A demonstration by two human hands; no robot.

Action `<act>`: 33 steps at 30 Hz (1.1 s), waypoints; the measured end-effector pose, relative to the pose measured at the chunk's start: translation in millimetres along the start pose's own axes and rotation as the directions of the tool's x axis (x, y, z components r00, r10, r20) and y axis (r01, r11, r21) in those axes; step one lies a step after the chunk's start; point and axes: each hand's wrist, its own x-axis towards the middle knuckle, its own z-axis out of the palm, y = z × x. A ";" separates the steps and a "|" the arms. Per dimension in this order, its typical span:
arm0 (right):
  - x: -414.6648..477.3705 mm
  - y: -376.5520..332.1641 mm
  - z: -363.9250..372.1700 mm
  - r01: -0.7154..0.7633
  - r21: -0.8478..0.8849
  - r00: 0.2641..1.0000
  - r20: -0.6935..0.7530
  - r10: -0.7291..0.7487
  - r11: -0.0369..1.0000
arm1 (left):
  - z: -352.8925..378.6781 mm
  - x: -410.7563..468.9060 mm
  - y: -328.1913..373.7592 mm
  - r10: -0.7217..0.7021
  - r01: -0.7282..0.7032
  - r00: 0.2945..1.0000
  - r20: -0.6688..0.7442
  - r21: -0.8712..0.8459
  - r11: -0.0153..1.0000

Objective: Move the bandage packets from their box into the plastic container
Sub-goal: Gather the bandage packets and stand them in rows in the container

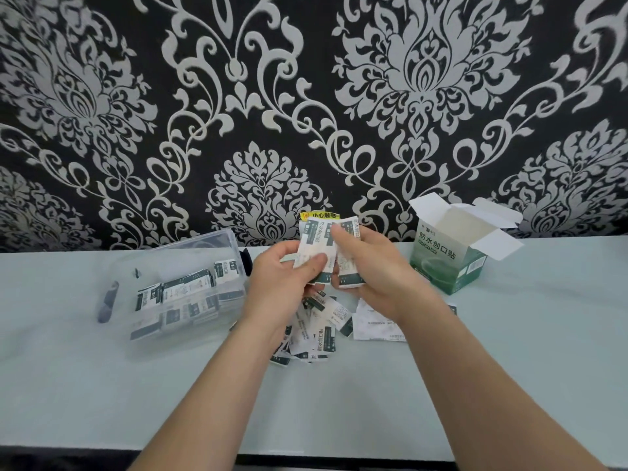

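Head view. Held bandage packets (314, 248) upright above the table (509, 368), shared between both hands. Pinched one bunch in the left hand (282, 280), thumb laid across the printed front and fingers curled behind. Gripped a second bunch in the right hand (373, 277), fingers folded over its upper edge. Brought the two bunches edge to edge, touching, most likely to square them into a single stack so as to drop them in together rather than one by one.

Lifted clear of the loose pile (319, 334) of further packets scattered on the table just below the wrists, probably tipped out there because easier to gather than from deep inside the box (445, 256). A white leaflet (377, 326) flat beside that pile, partly under the right wrist.

Box upright at the right, flaps spread open, near the patterned wall (306, 96); could not tell whether anything remained inside. Plastic container (217, 244) at the left, clear-walled, just beside the left wrist and already holding many packets, so placed for a short carry across. Could not tell whether lidded. A yellow label (321, 215) on the wall behind the raised packets.

Judged roughly midway: plenty stowed, a pile and two handfuls not yet in.
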 end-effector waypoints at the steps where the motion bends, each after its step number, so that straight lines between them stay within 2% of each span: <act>1: 1.8 2.4 1.5 0.021 -0.005 1.000 -0.015 -0.021 1.000 | 0.2 -0.3 0.2 0.023 -0.023 1.000 -0.003 0.033 0.999; 3: 5.2 8.6 6.5 0.047 -0.028 0.998 -0.034 -0.048 0.998 | 3.1 -4.0 0.8 0.112 -0.112 0.994 0.013 0.230 0.967; 5: 8.1 15.3 14.6 0.057 -0.088 0.997 -0.055 -0.062 0.994 | 7.1 -11.0 1.6 0.258 -0.257 0.963 0.071 0.524 0.812; 7: 11.9 17.9 20.0 0.047 -0.099 0.995 -0.088 -0.056 0.994 | 6.6 -14.2 2.5 0.318 -0.338 0.934 0.161 0.686 0.645; 10: 12.6 8.1 15.8 0.010 -0.002 0.995 -0.097 -0.010 1.000 | -5.7 -10.1 3.2 0.310 -0.393 0.915 0.258 0.740 0.546; 14: -3.0 -6.5 15.2 0.020 -0.184 0.983 0.181 0.014 0.983 | -17.4 -18.0 7.7 0.328 -0.504 0.859 0.393 0.763 0.404; 16: -7.7 -6.9 21.5 0.037 -0.276 0.966 0.254 0.035 0.960 | -19.7 -19.6 5.4 0.349 -0.529 0.841 0.414 0.764 0.370; 19: -8.4 -5.4 30.5 0.049 -0.338 0.949 0.310 0.062 0.940 | -27.9 -19.5 4.5 0.380 -0.503 0.851 0.362 0.771 0.391; 23: -6.9 -8.8 35.5 0.008 -0.204 0.896 0.436 0.083 0.979 | -41.0 -23.2 13.1 0.467 -0.487 0.841 0.273 0.759 0.433; 26: -5.5 -10.9 42.9 0.014 -0.132 0.891 0.451 0.048 0.991 | -48.6 -24.6 16.8 0.473 -0.469 0.851 0.230 0.738 0.485; 28: -5.3 -12.2 53.0 0.016 -0.064 0.908 0.418 0.012 0.998 | -57.0 -25.4 18.0 0.451 -0.439 0.879 0.156 0.634 0.637; 30: -4.7 -10.5 67.8 0.043 0.016 0.929 0.367 -0.046 0.999 | -67.5 -25.4 20.5 0.416 -0.371 0.909 0.004 0.458 0.808; 33: -3.0 -1.1 100.1 0.133 0.026 0.949 0.284 -0.135 0.991 | -87.1 -24.0 27.1 0.302 -0.255 0.928 -0.220 0.218 0.942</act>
